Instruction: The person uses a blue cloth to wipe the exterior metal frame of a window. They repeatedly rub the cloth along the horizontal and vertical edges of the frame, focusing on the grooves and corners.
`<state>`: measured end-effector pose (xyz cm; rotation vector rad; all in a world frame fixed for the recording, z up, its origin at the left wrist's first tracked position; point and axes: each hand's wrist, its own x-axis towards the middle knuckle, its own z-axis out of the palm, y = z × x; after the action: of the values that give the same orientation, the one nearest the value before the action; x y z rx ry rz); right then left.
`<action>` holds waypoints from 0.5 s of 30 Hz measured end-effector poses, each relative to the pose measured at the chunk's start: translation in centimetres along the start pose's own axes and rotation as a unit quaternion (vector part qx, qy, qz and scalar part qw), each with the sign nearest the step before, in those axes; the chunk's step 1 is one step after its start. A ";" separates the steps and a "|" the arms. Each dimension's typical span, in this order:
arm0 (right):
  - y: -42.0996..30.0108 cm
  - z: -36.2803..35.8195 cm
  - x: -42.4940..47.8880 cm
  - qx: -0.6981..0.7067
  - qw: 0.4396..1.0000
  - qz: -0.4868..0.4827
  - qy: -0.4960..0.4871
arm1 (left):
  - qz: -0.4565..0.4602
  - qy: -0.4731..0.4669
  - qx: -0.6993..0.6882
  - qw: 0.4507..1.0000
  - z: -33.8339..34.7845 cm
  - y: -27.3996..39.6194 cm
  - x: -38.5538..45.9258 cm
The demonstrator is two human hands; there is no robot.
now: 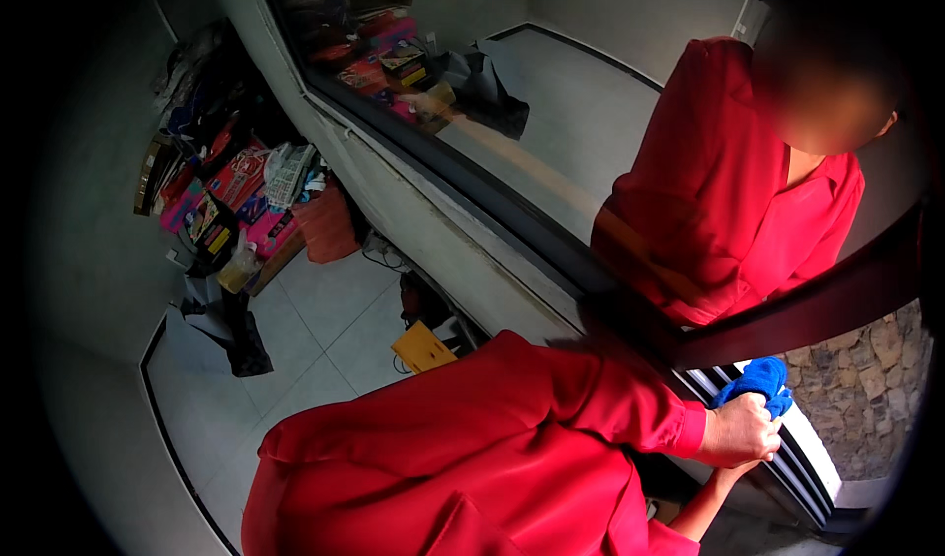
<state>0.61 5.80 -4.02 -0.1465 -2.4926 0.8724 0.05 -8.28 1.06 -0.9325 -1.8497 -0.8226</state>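
My left hand [738,429], in a red sleeve, is closed on a bunched blue cloth [762,379] at the right of the view. The cloth rests over the pale sliding tracks of the window sill [801,467]. My right hand [738,470] meets the left from below, its forearm bare; the left hand hides most of it, so its grip cannot be made out. Above both hands runs the dark window frame [782,334]. The window pane [568,150] beside it reflects a person in a red shirt and part of the room.
Boxes, bags and cloth items are piled by the wall, with a reddish bag [325,224] in front. A dark paper bag [247,334] lies on the tiled floor [325,312]. A yellow item [422,348] is near the wall. Outside is a stone surface [856,393].
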 end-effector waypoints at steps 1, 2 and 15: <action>-1.1 0.7 -0.2 0.010 1.000 -0.008 -0.005 | -0.040 0.000 -0.034 0.999 0.3 0.3 -0.3; -1.5 1.3 -0.3 0.023 1.000 -0.015 -0.013 | -0.056 -0.010 -0.041 0.998 0.5 0.7 -0.6; -5.0 2.4 0.5 0.343 0.920 0.070 -0.179 | -0.041 0.006 -0.082 0.996 -5.1 1.2 -1.1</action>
<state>-0.66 0.60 -2.38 0.0845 -2.3356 1.9209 3.48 -12.22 2.28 -0.9553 -1.8408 -1.0420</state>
